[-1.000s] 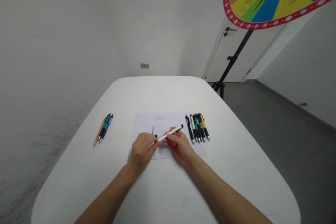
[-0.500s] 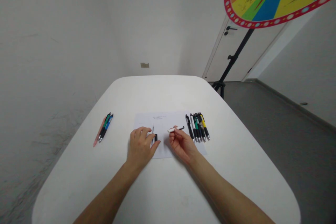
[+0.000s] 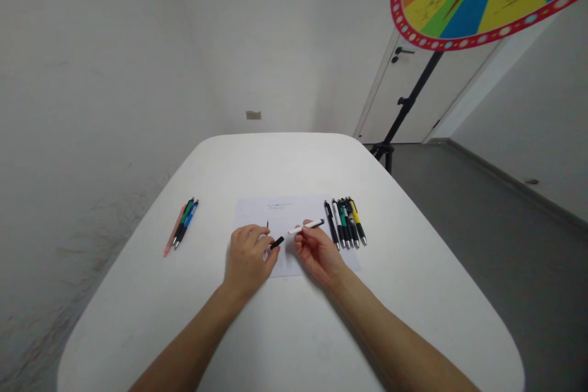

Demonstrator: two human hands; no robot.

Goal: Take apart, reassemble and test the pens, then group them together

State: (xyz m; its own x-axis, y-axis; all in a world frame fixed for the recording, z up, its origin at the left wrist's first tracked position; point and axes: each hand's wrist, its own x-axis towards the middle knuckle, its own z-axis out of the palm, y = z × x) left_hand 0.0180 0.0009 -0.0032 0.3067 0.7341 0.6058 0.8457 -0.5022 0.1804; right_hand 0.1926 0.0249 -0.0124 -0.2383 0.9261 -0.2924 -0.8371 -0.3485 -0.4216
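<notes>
Between the thumb and fingers of my left hand (image 3: 248, 252) is a short black pen grip (image 3: 277, 242), tilted up to the right. My right hand (image 3: 318, 252) pinches a white pen barrel (image 3: 307, 226) with a black end, its white tip pointing left towards the grip. The two pieces are apart, with a small gap between them. Under both hands lies a white sheet of paper (image 3: 303, 203) with a line or two of small print. A thin dark pen refill (image 3: 267, 224) pokes out beyond my left fingers, which hide the rest of it.
Several pens (image 3: 348, 223) lie in a row at the paper's right edge. A pink pen (image 3: 174, 231), a green pen (image 3: 184, 221) and a blue pen (image 3: 187, 224) rest on the white table (image 3: 275, 162) at left. Behind the table stands a colourful wheel (image 3: 473, 6) on a black stand.
My left hand has picked up the black grip from the paper and tilted it towards the right hand. The white barrel has shifted slightly left in my right fingers.
</notes>
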